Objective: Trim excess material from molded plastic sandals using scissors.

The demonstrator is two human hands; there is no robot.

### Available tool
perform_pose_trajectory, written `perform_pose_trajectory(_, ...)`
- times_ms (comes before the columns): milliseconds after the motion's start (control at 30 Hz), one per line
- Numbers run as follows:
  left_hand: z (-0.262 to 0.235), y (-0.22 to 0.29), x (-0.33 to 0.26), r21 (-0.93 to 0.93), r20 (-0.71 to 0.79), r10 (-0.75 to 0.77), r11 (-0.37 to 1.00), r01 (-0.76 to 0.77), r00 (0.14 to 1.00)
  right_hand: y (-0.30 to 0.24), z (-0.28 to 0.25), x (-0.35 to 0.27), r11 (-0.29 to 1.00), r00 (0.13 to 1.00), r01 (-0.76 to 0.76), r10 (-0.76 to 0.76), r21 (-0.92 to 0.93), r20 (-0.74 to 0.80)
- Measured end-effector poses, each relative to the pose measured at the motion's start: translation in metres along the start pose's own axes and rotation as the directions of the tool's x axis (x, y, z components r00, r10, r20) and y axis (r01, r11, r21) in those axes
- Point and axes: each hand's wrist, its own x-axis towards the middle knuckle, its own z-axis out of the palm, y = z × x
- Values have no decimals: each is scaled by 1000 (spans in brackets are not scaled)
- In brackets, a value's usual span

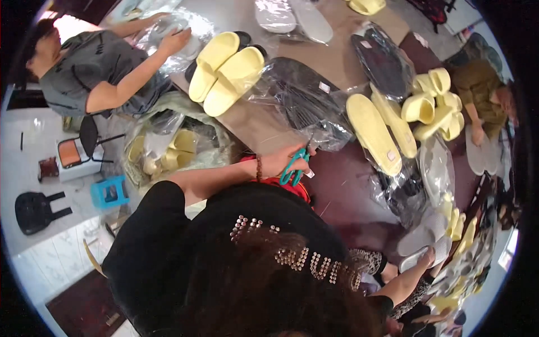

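My left hand (281, 163), with a beaded bracelet at the wrist, is closed around the green handles of a pair of scissors (293, 171). The blades cannot be made out. Just beyond my fingers, the gathered end of a clear plastic bag (328, 137) lies close to or against them. Inside that bag is a pair of dark slippers (300, 92). Something red (289, 186) shows below my hand, at the table edge by my black shirt. My right hand does not show.
Yellow slippers (233, 70) lie beyond; others (370, 132) lie to the right, beside bagged black slippers (382, 59). A sack (213, 121) and a blue stool (109, 192) stand left. Co-workers' hands handle slippers at far left (178, 40), far right (477, 135) and lower right (428, 257).
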Motion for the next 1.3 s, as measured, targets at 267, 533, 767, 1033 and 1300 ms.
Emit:
perform_pose_trajectory(267, -49, 19, -8, 584, -388, 665, 713, -388, 638, 27, -39, 64, 860, 886, 267, -396, -435, -239)
perform_pose_trajectory(533, -242, -10, -14, 770, -622, 773, 576, 276, 123, -94, 167, 0, 919, 983, 128, -168, 373, 75)
perform_pose_trajectory(767, -249, -2, 26, 732, -671, 741, 656, 184, 24, -134, 245, -130, 903, 978, 38, -121, 429, 169)
perform_pose_trajectory(1033, -183, 127, 5, 971, -239, 960, 235, -42, -148, -193, 260, -206, 871, 934, 70, -229, 486, 276)
perform_pose_trajectory(1300, -5, 117, 15, 881, 92, 991, -35, -471, 97, -303, 300, -353, 733, 755, 136, -512, 667, 409)
